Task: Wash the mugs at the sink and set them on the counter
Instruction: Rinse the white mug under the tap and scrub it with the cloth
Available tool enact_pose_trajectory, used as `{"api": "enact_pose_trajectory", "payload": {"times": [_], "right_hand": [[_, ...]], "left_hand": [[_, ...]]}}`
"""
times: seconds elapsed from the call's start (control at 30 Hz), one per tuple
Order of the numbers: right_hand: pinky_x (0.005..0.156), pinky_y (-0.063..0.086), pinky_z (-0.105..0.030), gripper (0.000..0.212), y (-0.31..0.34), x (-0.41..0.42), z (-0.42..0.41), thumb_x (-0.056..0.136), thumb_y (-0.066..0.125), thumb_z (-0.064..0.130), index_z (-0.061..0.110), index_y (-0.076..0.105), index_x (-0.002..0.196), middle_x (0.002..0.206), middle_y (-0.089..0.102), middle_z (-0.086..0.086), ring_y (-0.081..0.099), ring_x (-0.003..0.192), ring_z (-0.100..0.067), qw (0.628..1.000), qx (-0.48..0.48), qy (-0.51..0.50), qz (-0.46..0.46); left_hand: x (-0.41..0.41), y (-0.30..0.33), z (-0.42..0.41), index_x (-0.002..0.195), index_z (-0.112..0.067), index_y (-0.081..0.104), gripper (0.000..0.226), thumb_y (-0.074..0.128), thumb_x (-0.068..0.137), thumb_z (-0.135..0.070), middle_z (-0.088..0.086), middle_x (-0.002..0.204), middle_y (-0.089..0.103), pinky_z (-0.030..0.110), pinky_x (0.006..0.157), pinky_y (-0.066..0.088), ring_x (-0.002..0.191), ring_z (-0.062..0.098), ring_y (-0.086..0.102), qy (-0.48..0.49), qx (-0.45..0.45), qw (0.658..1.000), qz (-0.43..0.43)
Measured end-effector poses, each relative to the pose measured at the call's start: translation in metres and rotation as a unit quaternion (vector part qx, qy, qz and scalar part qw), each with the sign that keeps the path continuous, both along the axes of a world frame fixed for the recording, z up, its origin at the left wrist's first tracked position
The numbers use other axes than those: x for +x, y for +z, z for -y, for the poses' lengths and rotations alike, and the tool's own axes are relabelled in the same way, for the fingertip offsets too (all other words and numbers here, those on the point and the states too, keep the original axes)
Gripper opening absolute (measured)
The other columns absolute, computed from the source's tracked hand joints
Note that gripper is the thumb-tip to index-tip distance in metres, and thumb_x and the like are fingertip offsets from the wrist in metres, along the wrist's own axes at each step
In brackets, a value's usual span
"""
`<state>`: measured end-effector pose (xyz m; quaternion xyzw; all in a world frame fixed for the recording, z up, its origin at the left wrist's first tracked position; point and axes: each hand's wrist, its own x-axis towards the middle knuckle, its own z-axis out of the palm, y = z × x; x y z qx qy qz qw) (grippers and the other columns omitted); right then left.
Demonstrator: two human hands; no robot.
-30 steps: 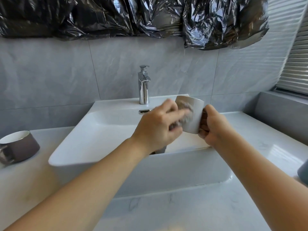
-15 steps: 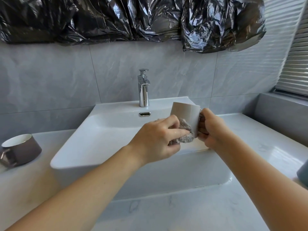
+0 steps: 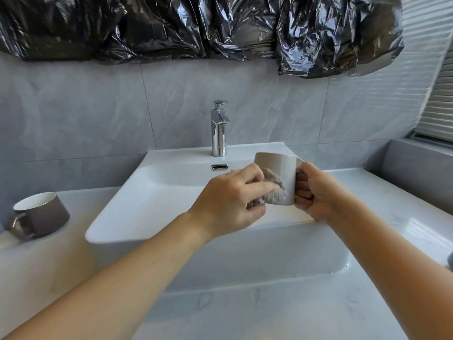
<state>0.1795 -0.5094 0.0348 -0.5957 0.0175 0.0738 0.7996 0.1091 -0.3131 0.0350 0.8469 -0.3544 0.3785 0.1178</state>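
Observation:
Over the right side of the white sink [image 3: 117, 217] I hold a light beige mug [image 3: 282, 168] upright. My right hand [image 3: 316, 192] grips its handle side, fingers closed. My left hand [image 3: 230, 204] presses a grey scrubbing pad [image 3: 274, 187] against the mug's outer wall. A wide brown mug [image 3: 41, 217] with a white inside stands on the white counter [image 3: 269, 310] to the left of the sink.
A chrome faucet [image 3: 219, 128] stands at the back of the sink, with no water running. Crumpled black plastic [image 3: 196, 28] hangs along the wall above. A grey ledge [image 3: 421, 173] and window blinds lie to the right. A dark object [image 3: 450, 261] shows at the right edge.
The mug has turned from tilted to upright in my right hand. My left hand slid the pad from the mug's mouth down onto its outer side.

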Motion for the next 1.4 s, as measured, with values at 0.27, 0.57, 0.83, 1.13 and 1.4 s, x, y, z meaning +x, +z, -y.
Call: {"api": "enact_pose_trajectory", "payload": {"times": [0.27,0.57,0.83,1.13,1.4], "right_hand": [[0.029,0.018,-0.016,0.037,0.008,-0.011,-0.001,0.089,0.041,0.015,0.025,0.028,0.055,0.042,0.023,0.009,0.018,0.031,-0.007,1.000,0.017,-0.018,0.006],[0.030,0.028,-0.012,0.071,0.020,-0.030,-0.009,0.099,0.046,0.027,0.015,0.045,0.029,0.033,0.036,0.010,0.036,0.025,-0.004,0.999,-0.024,-0.008,0.021],[0.030,0.030,-0.012,0.058,0.019,-0.028,-0.007,0.097,0.051,0.030,0.018,0.049,0.040,0.037,0.041,0.008,0.039,0.027,-0.003,1.000,0.002,-0.018,0.020],[0.033,0.031,-0.011,0.037,0.019,-0.030,-0.003,0.096,0.048,0.023,0.022,0.045,0.059,0.041,0.042,0.007,0.040,0.030,-0.006,0.998,0.021,-0.051,0.012],[0.057,0.018,-0.033,0.037,0.009,-0.036,-0.016,0.097,0.050,0.013,0.015,0.036,0.064,0.060,0.028,-0.002,0.024,0.059,-0.018,0.968,-0.148,0.006,0.202]], "left_hand": [[-0.002,-0.003,0.006,0.103,-0.013,0.069,0.033,0.050,0.081,-0.029,-0.006,0.099,0.054,0.037,0.055,0.052,0.070,0.015,0.052,0.057,-0.169,0.983,-0.038],[0.002,0.017,0.011,0.118,-0.015,0.069,0.041,0.049,0.082,-0.020,-0.006,0.117,0.062,0.032,0.073,0.053,0.086,0.014,0.058,0.089,-0.244,0.964,-0.052],[-0.010,0.004,-0.003,0.083,-0.010,0.063,0.011,0.052,0.080,-0.011,-0.007,0.068,0.050,0.030,0.063,0.043,0.064,0.012,0.040,0.083,-0.217,0.966,-0.114],[-0.017,0.000,-0.007,0.073,-0.019,0.057,0.018,0.045,0.087,-0.019,-0.002,0.074,0.064,0.041,0.066,0.057,0.071,0.026,0.064,0.091,-0.188,0.948,-0.240],[-0.031,0.035,-0.036,0.090,-0.014,0.068,0.023,0.049,0.084,-0.003,-0.009,0.067,0.052,0.022,0.059,0.038,0.061,0.006,0.045,0.149,-0.225,0.952,-0.146]]}}
